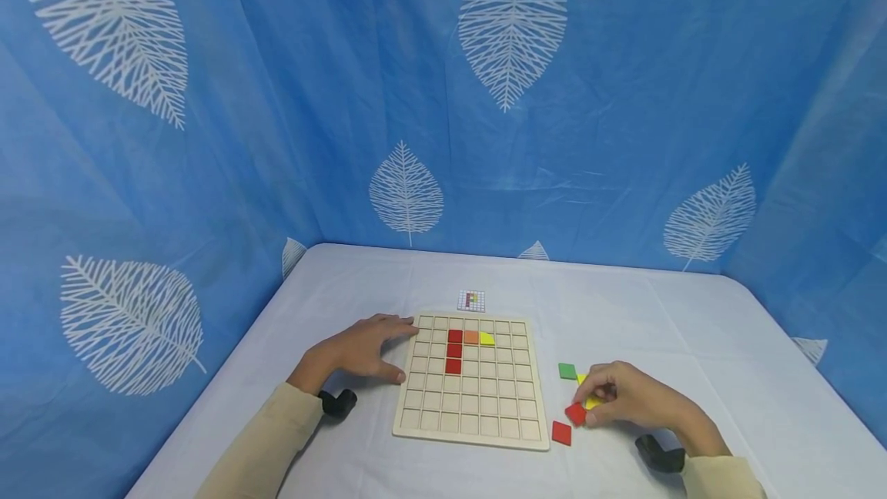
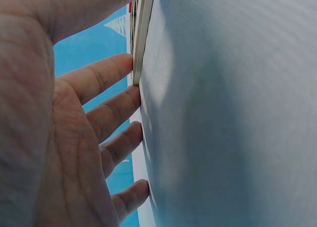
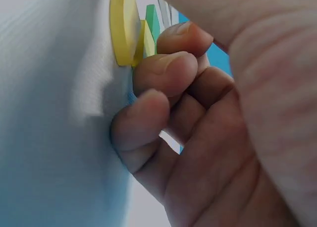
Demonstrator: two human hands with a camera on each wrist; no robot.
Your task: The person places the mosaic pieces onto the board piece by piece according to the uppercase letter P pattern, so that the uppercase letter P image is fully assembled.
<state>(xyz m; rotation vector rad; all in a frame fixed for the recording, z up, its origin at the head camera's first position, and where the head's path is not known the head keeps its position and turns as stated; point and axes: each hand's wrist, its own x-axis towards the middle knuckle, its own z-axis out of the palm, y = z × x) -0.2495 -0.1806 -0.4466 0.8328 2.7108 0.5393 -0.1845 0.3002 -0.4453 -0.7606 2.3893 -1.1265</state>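
Observation:
A wooden grid board (image 1: 470, 406) lies on the table. My left hand (image 1: 363, 346) is at its left edge, fingers spread; in the left wrist view, the fingertips (image 2: 126, 63) touch the board's side and the cloth. Three red squares form a column on the board, with an orange square (image 1: 471, 337) and a yellow piece (image 1: 487, 339) beside the top one. To the right of the board, my right hand (image 1: 640, 400) pinches a red square tile (image 1: 576, 413) between thumb and index finger. Yellow tiles (image 3: 124, 28) lie by that hand, partly hidden in the head view.
A loose red tile (image 1: 562, 433) lies by the board's lower right corner, and a green tile (image 1: 567, 371) farther back. Behind the board is a small card (image 1: 471, 300) printed with a coloured grid. Blue curtains (image 1: 513, 175) with white leaves surround the white-covered table (image 1: 665, 329).

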